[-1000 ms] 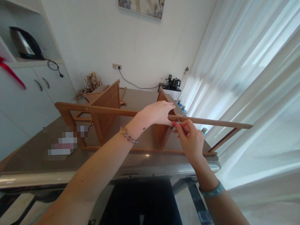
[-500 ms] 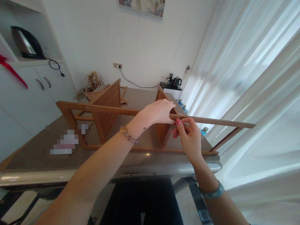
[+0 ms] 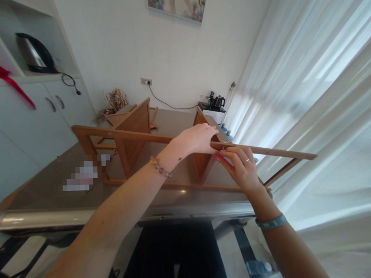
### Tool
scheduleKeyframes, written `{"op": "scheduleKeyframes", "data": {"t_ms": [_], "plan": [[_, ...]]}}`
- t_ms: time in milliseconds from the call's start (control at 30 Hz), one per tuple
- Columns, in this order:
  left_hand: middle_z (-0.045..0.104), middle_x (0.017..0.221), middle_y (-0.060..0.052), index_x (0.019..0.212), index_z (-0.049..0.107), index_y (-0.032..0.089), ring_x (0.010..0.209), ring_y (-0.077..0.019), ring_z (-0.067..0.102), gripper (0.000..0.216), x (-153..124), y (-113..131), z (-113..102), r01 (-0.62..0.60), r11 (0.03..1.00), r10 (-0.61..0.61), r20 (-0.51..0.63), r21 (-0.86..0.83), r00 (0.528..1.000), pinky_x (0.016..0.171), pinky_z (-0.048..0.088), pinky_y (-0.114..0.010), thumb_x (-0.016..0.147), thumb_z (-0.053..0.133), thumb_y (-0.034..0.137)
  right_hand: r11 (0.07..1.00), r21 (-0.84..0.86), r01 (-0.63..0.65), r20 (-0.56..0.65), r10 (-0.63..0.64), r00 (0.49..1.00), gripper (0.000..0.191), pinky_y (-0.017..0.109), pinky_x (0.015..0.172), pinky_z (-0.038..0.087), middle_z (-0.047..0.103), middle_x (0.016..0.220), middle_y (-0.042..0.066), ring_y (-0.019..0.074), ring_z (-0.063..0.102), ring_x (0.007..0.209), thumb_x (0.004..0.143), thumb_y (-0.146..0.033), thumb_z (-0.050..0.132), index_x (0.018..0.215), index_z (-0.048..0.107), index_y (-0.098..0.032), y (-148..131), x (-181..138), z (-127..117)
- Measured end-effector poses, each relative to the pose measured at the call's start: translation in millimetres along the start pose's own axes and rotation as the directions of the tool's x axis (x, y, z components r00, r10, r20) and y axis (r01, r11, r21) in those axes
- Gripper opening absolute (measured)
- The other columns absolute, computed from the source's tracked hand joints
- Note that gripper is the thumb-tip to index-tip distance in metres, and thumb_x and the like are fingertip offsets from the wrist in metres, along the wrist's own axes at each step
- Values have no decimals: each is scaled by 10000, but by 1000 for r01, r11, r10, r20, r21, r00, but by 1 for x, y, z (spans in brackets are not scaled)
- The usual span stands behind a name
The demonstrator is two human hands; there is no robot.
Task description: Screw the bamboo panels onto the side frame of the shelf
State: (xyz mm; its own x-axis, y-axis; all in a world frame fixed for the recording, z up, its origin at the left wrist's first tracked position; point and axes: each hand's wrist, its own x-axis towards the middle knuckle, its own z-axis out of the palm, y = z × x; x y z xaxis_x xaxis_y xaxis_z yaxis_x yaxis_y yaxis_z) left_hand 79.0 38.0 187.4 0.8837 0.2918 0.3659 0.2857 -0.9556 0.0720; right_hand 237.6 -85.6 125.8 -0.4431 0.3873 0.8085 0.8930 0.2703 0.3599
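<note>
A wooden shelf frame (image 3: 280,152) lies on its side on the table, with two flat shelf boards (image 3: 136,134) between its rails. My left hand (image 3: 196,139) is closed over the upper rail beside the right-hand board (image 3: 202,164), its fingertips partly hidden behind the wood. Just right of it, my right hand (image 3: 239,163) pinches a thin metal hex key (image 3: 223,149) against the underside of the same rail. Fingers cover most of the key, and the fastener at its tip is hidden.
The brown table (image 3: 47,196) has a shiny metal front edge (image 3: 84,217). More wooden parts (image 3: 154,115) and dried plant stalks (image 3: 115,101) lie at the back. White curtains (image 3: 318,110) hang on the right. A kettle (image 3: 36,55) stands in the left cabinet.
My right hand has turned about the hex key, its wrist swinging to the right and the back of the hand now facing up. My left hand keeps its place on the rail.
</note>
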Motion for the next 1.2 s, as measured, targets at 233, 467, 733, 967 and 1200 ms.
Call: {"op": "scheduleKeyframes", "data": {"t_ms": [233,467,733,967,1200], "plan": [[628,1200,-160,1172,596,112,1092,-263,595,572,0,0,0,-5,1000,5,2,19,1000,914,451,-328,763,618,511,961,39,275,312,-273,910,583,401,955,510,612,1181,127,234,553,1099,877,-130,558,1426,361,-139,23,-1,-29],[646,1169,-148,1090,625,128,1026,-246,632,514,-1,1,-2,-23,1000,23,-9,7,1000,872,476,-309,754,632,517,925,183,334,354,-379,855,395,319,866,541,679,1064,58,172,615,997,935,-70,389,1261,560,-216,35,22,-37],[659,1145,-151,1138,606,116,1023,-239,641,457,0,-1,1,-44,999,45,-22,10,999,857,485,-304,767,642,381,950,103,296,367,-313,876,254,309,727,522,657,775,43,167,588,796,958,-208,408,922,660,-198,24,37,-19],[656,1146,-143,1133,607,117,1025,-246,632,615,2,-3,2,-91,995,90,-26,-28,996,868,474,-300,688,709,529,962,272,17,349,-115,930,327,286,748,481,654,879,37,160,579,817,952,-221,411,1260,519,-233,17,40,-18],[662,1122,-115,1132,618,154,1047,-250,611,615,0,-1,1,-63,996,63,-5,-65,998,884,455,-316,716,648,606,840,336,-427,351,309,884,352,246,625,459,556,685,-42,119,546,633,906,-404,519,1221,496,-248,9,39,-14]]}}
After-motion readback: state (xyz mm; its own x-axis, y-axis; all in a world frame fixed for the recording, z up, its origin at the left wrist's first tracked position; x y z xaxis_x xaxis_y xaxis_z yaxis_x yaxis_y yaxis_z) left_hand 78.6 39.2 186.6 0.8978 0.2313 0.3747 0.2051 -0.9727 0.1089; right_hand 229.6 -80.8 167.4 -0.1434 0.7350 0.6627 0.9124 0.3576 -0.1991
